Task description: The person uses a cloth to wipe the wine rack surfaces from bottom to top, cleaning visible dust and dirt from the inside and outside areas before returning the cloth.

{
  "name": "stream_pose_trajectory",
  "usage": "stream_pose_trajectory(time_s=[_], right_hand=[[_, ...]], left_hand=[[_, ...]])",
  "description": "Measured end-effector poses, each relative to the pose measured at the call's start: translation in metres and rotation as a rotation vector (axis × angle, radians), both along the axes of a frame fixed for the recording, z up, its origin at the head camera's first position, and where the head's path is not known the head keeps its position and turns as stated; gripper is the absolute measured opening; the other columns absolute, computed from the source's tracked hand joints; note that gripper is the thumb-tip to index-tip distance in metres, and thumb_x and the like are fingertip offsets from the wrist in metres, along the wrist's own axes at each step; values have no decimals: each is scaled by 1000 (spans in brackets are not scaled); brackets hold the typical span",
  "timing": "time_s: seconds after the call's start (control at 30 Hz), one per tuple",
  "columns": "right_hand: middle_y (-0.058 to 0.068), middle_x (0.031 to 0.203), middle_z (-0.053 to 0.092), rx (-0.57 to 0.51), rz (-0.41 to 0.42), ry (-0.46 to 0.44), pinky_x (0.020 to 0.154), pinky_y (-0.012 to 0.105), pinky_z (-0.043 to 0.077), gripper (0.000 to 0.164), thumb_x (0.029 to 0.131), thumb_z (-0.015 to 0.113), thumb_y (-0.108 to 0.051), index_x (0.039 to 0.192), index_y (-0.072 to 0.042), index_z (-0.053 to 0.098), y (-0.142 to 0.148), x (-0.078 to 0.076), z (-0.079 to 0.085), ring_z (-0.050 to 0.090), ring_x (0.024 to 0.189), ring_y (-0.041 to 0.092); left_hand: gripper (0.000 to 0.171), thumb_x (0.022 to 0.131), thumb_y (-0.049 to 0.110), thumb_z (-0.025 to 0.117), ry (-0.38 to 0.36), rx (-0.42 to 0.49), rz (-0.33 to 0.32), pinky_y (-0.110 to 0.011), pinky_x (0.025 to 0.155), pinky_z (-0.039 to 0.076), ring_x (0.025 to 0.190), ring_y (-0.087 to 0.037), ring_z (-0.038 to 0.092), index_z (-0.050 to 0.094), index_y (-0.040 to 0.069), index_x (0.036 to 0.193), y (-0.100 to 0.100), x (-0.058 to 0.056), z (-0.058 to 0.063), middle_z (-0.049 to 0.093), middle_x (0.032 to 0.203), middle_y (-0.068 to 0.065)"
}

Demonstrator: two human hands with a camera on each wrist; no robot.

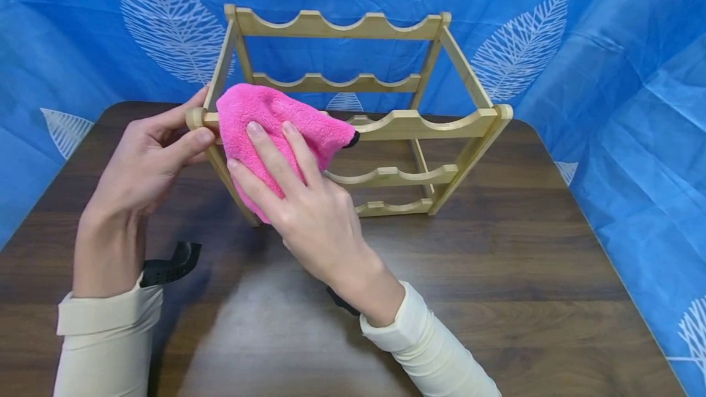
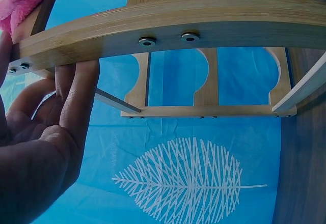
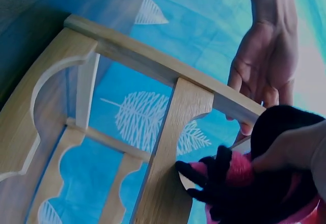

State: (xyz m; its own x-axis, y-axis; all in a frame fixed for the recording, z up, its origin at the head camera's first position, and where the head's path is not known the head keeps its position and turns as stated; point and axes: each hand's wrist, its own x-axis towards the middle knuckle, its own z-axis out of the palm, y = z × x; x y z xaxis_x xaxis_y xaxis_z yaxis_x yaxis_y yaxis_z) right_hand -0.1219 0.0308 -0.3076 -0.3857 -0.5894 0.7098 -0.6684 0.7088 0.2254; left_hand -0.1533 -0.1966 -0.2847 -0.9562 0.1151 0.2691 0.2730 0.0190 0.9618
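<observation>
On the dark brown wooden bench [image 1: 496, 274], a pale wooden scalloped rack [image 1: 397, 124] is pinched at its near-left corner by the left hand [image 1: 146, 158]; a fuzzy pink cloth [image 1: 270, 109]'s gripped over the near rail's left end by the right hand [image 1: 309, 213]'s fingers.

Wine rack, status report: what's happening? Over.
Left fingers gripping corner of wooden wine rack. Right fingers holding pink cloth against its near upper rail. Cloth hides part of rail.

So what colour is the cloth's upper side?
The cloth is pink on top, black at one corner; the head view shows it best.
</observation>
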Motion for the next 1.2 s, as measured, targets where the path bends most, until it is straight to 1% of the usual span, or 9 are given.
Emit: stream_pose_trajectory(time_s=[0.13, 0.23, 0.43, 0.67, 0.8, 0.93, 1.0, 1.1, 1.2], right_hand=[[8, 147, 49, -31, -64, 70, 70, 25, 57, 29, 102, 51, -18, 126, -21, 68, -1, 2, -2, 36, 139, 35], [7, 142, 54, -56, -88, 58, 64, 25, 57, 26, 100, 53, -18, 118, -20, 71, 2, 6, -1, 41, 135, 33], [6, 139, 56, -43, -77, -98, 45, 27, 51, 28, 90, 57, -10, 112, -17, 72, 20, 19, 15, 45, 131, 31], [9, 140, 54, -54, -52, -242, 40, 38, 52, 46, 68, 66, 1, 112, -12, 70, 48, 28, 33, 45, 131, 36], [12, 141, 53, -254, -69, -119, 64, 50, 59, 38, 75, 68, -3, 113, -8, 68, 64, 24, 40, 44, 132, 36], [21, 143, 49, -462, -119, -34, 96, 56, 47, 35, 85, 70, -10, 118, -2, 66, 80, 16, 49, 40, 135, 37], [23, 148, 42, -478, -150, -123, 99, 59, 43, 46, 83, 75, -13, 125, -1, 62, 86, 14, 52, 35, 138, 38], [18, 160, 21, -392, -199, -362, 96, 65, 42, 71, 84, 78, -33, 143, -5, 50, 92, 13, 51, 18, 145, 38], [13, 164, 6, -337, -188, -519, 99, 67, 39, 73, 94, 61, -48, 150, -7, 41, 92, 11, 48, 3, 149, 33]], left_hand=[[52, 95, 0, 62, 13, -3, -23, -20, 81, 53, 107, -18, 64, 49, 11, 145, -1, 0, -1, 59, 128, -12], [53, 96, 0, 60, 25, -13, -40, -20, 82, 53, 108, -18, 62, 47, 12, 146, -2, 0, -2, 56, 129, -14], [52, 97, -1, 58, 35, 4, -63, -20, 82, 53, 106, -17, 64, 46, 11, 147, -1, -1, -2, 57, 128, -13], [52, 98, -1, 57, 24, 25, -69, -19, 84, 52, 110, -18, 62, 46, 11, 147, -2, -1, -4, 49, 140, -16], [51, 98, -2, 57, 28, 54, -81, -20, 84, 53, 109, -18, 63, 45, 9, 146, -2, -2, -4, 48, 142, -15], [51, 97, -2, 57, 29, 65, -90, -21, 83, 53, 106, -18, 64, 45, 8, 146, -1, -2, -4, 52, 136, -15], [51, 97, -2, 57, 31, 68, -91, -22, 83, 53, 105, -17, 64, 45, 8, 146, 0, -3, -3, 53, 135, -15], [51, 97, -2, 57, 32, 68, -85, -22, 83, 53, 105, -17, 65, 46, 8, 146, 0, -2, -3, 53, 137, -14], [50, 97, -2, 57, 26, 69, -76, -21, 83, 53, 106, -17, 64, 47, 8, 146, -1, -2, -3, 48, 143, -14]])
